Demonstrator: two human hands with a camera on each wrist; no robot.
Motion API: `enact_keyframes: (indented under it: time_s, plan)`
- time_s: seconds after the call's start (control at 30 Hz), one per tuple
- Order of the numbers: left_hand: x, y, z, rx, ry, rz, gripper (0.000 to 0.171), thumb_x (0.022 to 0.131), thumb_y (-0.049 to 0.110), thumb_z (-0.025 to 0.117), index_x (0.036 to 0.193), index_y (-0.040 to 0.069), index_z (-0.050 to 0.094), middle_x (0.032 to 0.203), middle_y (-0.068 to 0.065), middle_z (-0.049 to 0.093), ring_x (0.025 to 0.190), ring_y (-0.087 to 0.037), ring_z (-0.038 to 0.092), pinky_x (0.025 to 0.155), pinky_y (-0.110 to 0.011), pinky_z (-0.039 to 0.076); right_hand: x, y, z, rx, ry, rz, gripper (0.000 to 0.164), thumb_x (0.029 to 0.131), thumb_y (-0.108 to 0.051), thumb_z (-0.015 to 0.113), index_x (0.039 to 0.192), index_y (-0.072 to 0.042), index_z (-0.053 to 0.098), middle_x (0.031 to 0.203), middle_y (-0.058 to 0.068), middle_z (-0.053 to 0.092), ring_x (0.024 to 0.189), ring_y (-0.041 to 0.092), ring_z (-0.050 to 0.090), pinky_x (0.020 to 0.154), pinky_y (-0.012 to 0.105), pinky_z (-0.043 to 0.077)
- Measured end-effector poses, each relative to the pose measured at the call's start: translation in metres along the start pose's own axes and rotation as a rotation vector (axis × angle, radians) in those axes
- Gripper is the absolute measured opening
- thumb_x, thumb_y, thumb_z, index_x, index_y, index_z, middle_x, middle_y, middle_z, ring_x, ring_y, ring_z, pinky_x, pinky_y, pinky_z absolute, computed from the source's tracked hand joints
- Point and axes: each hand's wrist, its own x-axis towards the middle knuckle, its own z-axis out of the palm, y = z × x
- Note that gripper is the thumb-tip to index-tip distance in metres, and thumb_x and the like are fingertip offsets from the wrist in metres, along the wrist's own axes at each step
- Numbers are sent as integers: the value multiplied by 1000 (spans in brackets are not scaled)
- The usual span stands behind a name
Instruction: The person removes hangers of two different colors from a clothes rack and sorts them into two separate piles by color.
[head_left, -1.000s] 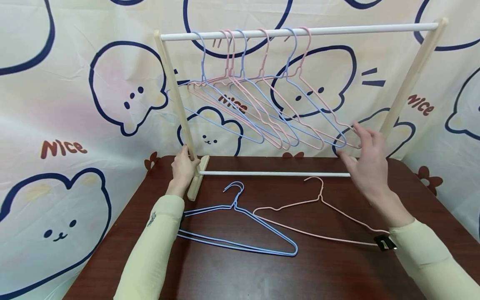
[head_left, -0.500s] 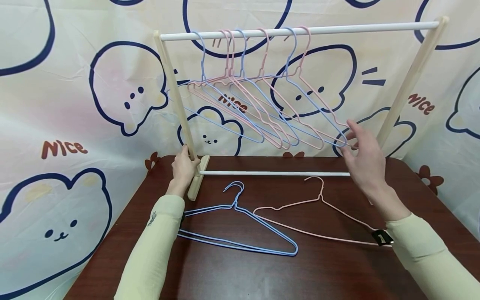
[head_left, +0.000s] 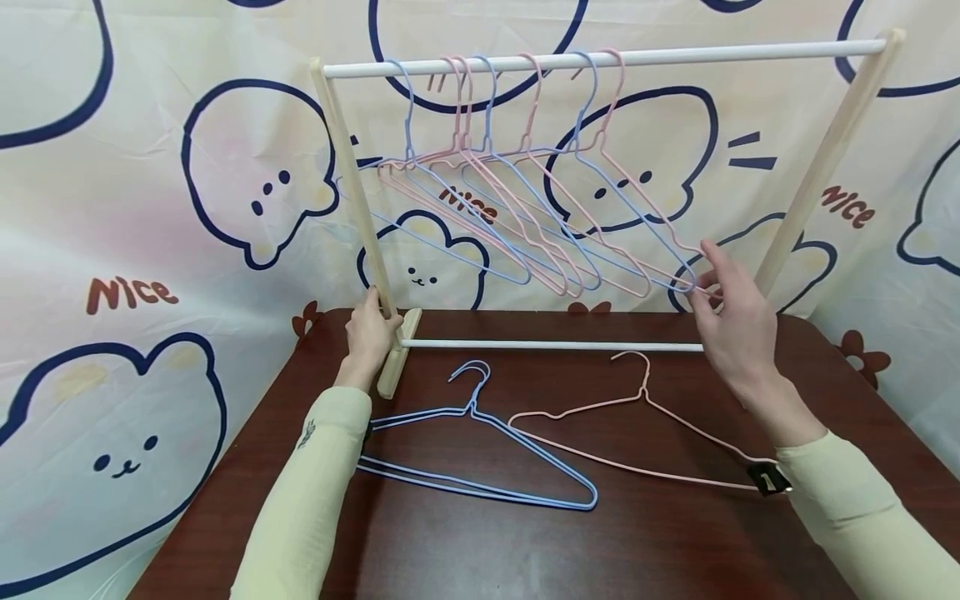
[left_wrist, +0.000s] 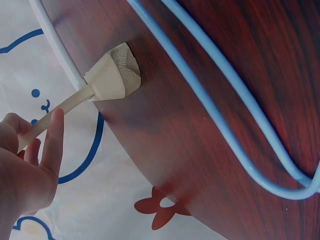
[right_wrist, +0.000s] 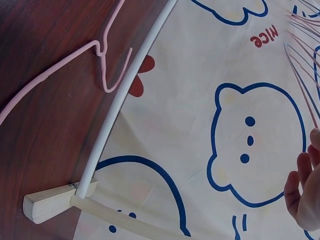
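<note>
My left hand point(head_left: 369, 337) grips the lower part of the pale wooden left post point(head_left: 357, 200) of a rack. In the left wrist view, its fingers point(left_wrist: 55, 135) lie along that post just above the foot point(left_wrist: 107, 82). Pink and blue wire hangers hang from the rack's white top rail point(head_left: 705, 57), bunched left of its middle. With my right hand point(head_left: 738, 333) I pinch the lower right corner of the rightmost pink hanger point(head_left: 622, 77); that corner is partly hidden by the fingers. The corner of a blue hanger point(head_left: 633, 204) lies right at the thumb.
Two blue hangers point(head_left: 595, 500), stacked, lie on the brown table point(head_left: 480, 558) in front of the rack. To their right lies a pink hanger point(head_left: 637, 471), its end overlapped by my right wrist. A white lower bar point(head_left: 555, 344) spans the rack's feet. Behind hangs a bear-patterned cloth point(head_left: 135, 225).
My right hand has shifted slightly left and closed its fingers round the pink hanger's corner. The left hand stays on the post, and the hangers hang about as before.
</note>
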Motion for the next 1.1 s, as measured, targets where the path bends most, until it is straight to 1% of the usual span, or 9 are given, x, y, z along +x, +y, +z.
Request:
enact_keyframes:
  time_s: [0.27, 0.5, 0.63, 0.77, 0.9, 1.03, 1.1]
  plan:
    - [0, 1, 1, -4, -2, 3, 31, 96, 16, 63, 122, 7, 49, 109, -21, 65, 98, -40, 67, 88, -54, 54, -3, -2, -1, 3, -10, -3, 55, 92, 0, 65, 143, -14, 51, 93, 18, 65, 73, 34, 65, 64, 15, 34]
    - [0, 1, 1, -1, 3, -4, 32, 96, 17, 64, 123, 7, 50, 110, -21, 65, 99, -41, 67, 88, -54, 54, -3, -2, -5, 12, -23, 1, 56, 93, -2, 64, 146, -16, 49, 95, 19, 64, 76, 34, 64, 70, 5, 32]
    - [0, 1, 0, 5, 4, -8, 33, 96, 17, 63, 124, 7, 49, 111, -21, 65, 100, -41, 66, 90, -55, 53, -4, -2, -8, 30, -10, -1, 57, 93, -3, 64, 146, -17, 49, 95, 19, 64, 78, 32, 63, 74, 0, 31]
    - [0, 1, 0, -1, 3, -6, 33, 96, 16, 63, 125, 7, 49, 112, -21, 65, 100, -41, 66, 90, -55, 53, -4, -3, -11, 52, 16, -2, 58, 92, -4, 67, 146, -17, 49, 96, 20, 63, 80, 27, 60, 79, -5, 30]
    - [0, 1, 1, -1, -1, -8, 33, 96, 17, 63, 125, 8, 49, 112, -21, 65, 100, -41, 66, 89, -55, 54, -6, -3, -15, 63, 35, -8, 58, 91, -4, 70, 144, -16, 51, 95, 21, 63, 80, 23, 57, 78, -3, 32]
    - [0, 1, 0, 5, -4, -13, 35, 96, 17, 63, 126, 7, 48, 112, -22, 65, 99, -41, 66, 88, -55, 54, -8, -3, -17, 59, 41, -11, 57, 90, -5, 72, 142, -15, 52, 94, 20, 63, 78, 20, 54, 74, 6, 34]
    - [-1, 1, -1, 2, -4, -13, 35, 96, 16, 63, 126, 7, 48, 112, -22, 65, 99, -41, 66, 88, -55, 54, -9, -3, -19, 56, 38, -8, 58, 89, -4, 72, 143, -15, 52, 93, 20, 63, 78, 18, 52, 73, 8, 34]
